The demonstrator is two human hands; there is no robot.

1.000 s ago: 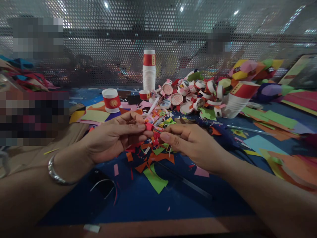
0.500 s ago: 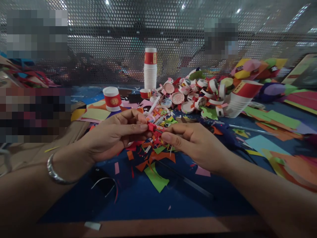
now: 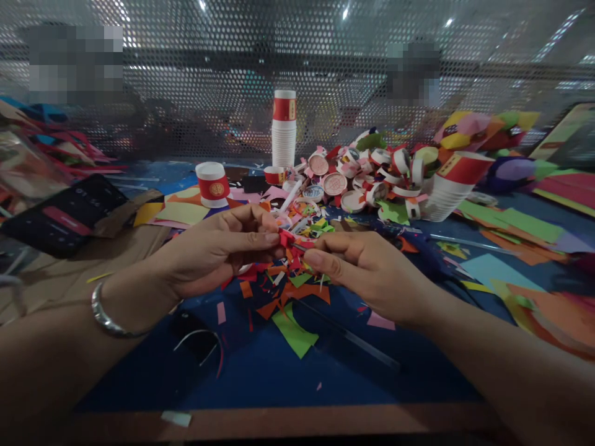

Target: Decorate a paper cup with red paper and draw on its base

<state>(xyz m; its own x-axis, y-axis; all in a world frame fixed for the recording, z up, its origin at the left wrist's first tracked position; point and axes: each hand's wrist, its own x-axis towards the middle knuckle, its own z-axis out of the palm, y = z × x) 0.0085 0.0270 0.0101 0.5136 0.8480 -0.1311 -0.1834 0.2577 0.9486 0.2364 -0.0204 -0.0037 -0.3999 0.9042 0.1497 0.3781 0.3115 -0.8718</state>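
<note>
Pinched between the thumb and fingers of my left hand [image 3: 223, 244] is a small folded piece of red paper [image 3: 286, 238]. My right hand [image 3: 360, 266] is closed on a thin dark stick [image 3: 299, 246], whose tip meets the red paper; the rest of it is hidden by my fingers. Under both hands lies a heap of coloured paper scraps [image 3: 297, 280]. A green scrap [image 3: 295, 331] and a clear thin tube [image 3: 367, 347] rest on the blue table nearer to me.
A stack of paper cups [image 3: 283, 142] stands at the back, with a red-and-white cup [image 3: 212, 186] left of it. Cut cup pieces [image 3: 334, 184] pile up beside a leaning cup stack [image 3: 446, 192]. A phone [image 3: 65, 214] lies at left, a blue glue gun [image 3: 425, 251] at right.
Both hands keep their hold, with barely any shift. The view has moved slightly, and the phone at left now shows where blurred blocks covered that area before.
</note>
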